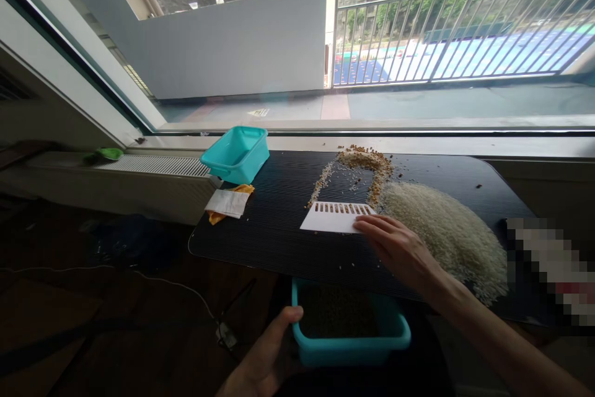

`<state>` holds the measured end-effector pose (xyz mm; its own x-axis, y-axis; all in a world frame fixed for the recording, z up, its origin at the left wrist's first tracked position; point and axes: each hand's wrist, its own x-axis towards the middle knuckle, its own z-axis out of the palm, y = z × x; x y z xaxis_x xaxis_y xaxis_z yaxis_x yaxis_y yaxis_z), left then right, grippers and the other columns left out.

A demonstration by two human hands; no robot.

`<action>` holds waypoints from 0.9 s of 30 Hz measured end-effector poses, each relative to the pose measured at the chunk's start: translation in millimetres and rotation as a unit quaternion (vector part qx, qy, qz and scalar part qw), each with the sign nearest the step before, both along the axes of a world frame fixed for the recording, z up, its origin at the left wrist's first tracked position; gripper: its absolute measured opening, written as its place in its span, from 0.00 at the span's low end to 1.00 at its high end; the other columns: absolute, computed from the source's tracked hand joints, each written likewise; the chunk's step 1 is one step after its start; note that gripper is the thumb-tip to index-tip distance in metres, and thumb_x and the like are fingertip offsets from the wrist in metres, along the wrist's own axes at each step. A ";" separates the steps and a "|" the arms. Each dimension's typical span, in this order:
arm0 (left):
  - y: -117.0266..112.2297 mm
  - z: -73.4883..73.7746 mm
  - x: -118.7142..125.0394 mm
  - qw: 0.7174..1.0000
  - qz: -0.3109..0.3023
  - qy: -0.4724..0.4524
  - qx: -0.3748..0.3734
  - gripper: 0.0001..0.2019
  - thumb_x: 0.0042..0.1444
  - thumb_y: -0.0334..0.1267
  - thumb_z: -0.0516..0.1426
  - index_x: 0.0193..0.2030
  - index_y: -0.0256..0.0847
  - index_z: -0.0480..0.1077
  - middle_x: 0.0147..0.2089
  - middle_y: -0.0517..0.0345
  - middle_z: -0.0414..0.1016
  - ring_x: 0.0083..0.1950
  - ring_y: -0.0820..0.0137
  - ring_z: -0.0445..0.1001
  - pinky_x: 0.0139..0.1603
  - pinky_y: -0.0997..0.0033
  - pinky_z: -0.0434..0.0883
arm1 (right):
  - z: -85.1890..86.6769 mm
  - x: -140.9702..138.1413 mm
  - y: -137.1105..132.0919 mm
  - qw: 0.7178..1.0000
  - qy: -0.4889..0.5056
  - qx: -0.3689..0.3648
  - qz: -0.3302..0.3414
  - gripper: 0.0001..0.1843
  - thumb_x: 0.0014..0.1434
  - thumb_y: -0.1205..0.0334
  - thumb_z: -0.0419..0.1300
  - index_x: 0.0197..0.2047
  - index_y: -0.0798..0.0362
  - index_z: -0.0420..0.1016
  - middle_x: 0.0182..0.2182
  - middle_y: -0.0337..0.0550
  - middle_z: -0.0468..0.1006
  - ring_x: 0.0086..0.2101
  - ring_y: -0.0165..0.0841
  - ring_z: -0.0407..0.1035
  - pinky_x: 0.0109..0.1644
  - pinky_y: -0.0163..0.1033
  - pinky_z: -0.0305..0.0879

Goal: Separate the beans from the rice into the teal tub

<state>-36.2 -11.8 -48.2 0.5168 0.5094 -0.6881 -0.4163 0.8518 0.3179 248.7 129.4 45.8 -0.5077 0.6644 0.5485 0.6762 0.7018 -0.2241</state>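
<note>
My right hand (398,247) lies on the near right edge of a white slotted card (333,217) that rests flat on the black tabletop (260,233); its fingers are stretched out over the card. Beside the hand spreads a big heap of white rice (446,233). Beyond the card run thin lines of brown grains (367,165) and pale grains. My left hand (266,357) grips the left rim of a teal bin (353,330) held under the table's near edge, with brown grains inside it.
A second teal bin (236,152) stands at the table's far left corner. A white and orange packet (229,204) lies near it. A radiator grille (153,165) and a window with a railing are behind. A cable (139,276) trails on the floor.
</note>
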 end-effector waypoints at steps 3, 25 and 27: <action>0.3 2.0 1.3 0.999 0.030 0.024 0.002 0.38 0.46 0.60 0.63 0.62 0.46 0.68 0.58 0.42 0.74 0.63 0.40 0.67 0.62 0.43 0.61 | 1.9 -0.1 -4.8 1.000 -0.003 0.000 0.005 0.14 0.65 0.66 0.53 0.50 0.48 0.76 0.46 0.45 0.83 0.45 0.36 0.76 0.49 0.45 0.76; 12.6 22.6 -18.7 0.996 0.039 0.078 0.006 0.34 0.45 0.56 0.65 0.57 0.41 0.71 0.50 0.41 0.78 0.55 0.46 0.73 0.55 0.50 0.67 | 9.7 -52.9 134.9 0.985 -0.026 -0.065 0.156 0.18 0.64 0.53 0.58 0.54 0.51 0.72 0.52 0.47 0.75 0.47 0.37 0.71 0.51 0.51 0.71; 16.3 25.0 -25.8 0.996 0.032 0.086 0.011 0.32 0.46 0.55 0.64 0.54 0.36 0.72 0.49 0.41 0.78 0.54 0.49 0.74 0.54 0.53 0.68 | 10.2 -48.7 125.4 0.979 -0.029 -0.080 0.187 0.18 0.64 0.53 0.58 0.54 0.50 0.72 0.53 0.47 0.74 0.48 0.36 0.71 0.51 0.51 0.71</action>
